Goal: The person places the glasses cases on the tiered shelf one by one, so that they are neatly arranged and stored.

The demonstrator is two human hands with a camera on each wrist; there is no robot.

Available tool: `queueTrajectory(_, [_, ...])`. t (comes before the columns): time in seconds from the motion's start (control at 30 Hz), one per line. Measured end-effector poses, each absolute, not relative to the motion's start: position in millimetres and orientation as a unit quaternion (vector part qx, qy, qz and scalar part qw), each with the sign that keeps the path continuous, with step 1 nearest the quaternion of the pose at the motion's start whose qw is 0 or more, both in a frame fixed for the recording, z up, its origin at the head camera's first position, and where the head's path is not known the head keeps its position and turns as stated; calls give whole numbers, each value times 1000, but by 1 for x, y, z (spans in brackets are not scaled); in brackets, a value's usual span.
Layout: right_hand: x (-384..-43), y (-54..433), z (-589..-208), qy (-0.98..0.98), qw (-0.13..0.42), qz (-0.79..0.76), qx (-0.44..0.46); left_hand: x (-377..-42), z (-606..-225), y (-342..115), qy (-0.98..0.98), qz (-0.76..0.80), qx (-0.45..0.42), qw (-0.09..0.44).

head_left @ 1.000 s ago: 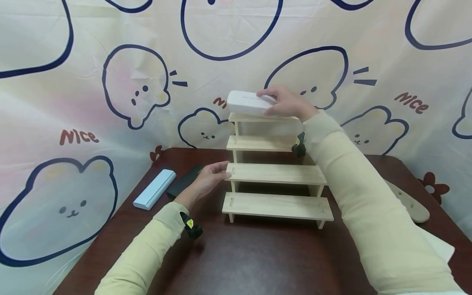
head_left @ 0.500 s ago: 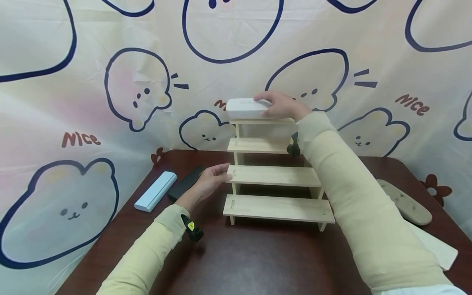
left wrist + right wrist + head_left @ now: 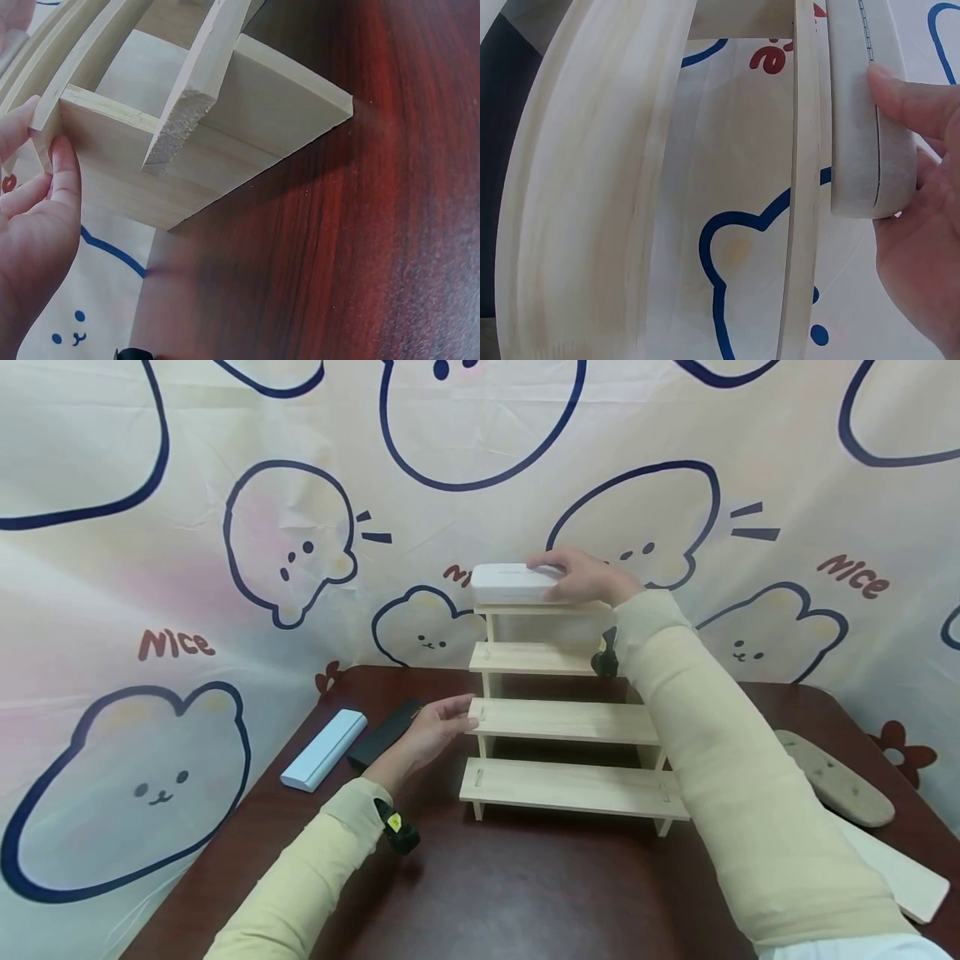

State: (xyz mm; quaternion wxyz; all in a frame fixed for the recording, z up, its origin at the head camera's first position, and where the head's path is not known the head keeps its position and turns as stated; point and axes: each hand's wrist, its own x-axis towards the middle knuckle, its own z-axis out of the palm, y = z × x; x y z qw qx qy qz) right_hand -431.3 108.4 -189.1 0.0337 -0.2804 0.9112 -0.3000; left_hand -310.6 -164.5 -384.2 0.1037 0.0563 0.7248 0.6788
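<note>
A wooden stepped display rack (image 3: 562, 718) with several tiers stands on the table. In the head view, my right hand (image 3: 588, 577) grips the right end of a white glasses case (image 3: 506, 582) at the top tier (image 3: 540, 608). The right wrist view shows my thumb on the case (image 3: 855, 135) near its seam; a narrow gap shows between the case and the top board (image 3: 802, 187). My left hand (image 3: 431, 731) pinches the left end of the second board from the bottom; fingers (image 3: 66, 176) lie under the board in the left wrist view.
To the left of the rack lie a light blue case (image 3: 324, 750) and a dark case (image 3: 386, 735). A beige oval case (image 3: 836, 777) and a white flat object (image 3: 892, 860) lie at the right, partly behind my right sleeve. A patterned cloth (image 3: 300, 410) hangs behind the table.
My right hand has lowered the white glasses case and levelled it at the top tier. My left hand keeps its pinch on the rack's board. The head view has shifted slightly.
</note>
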Motion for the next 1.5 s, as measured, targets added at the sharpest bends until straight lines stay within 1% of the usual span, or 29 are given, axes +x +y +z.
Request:
queueTrajectory(0.4, [-432,116,-189,917,49,-302,-256,-309,-385,-164,718,686,59,104])
queueTrajectory(0.83, [-435,117,-201,905,62,-335,-255,-309,-386,-163,707,697,60,105])
queueTrajectory(1.5, [-435,118,-199,903,83,-336,-255,-309,-385,-162,705,699,55,104])
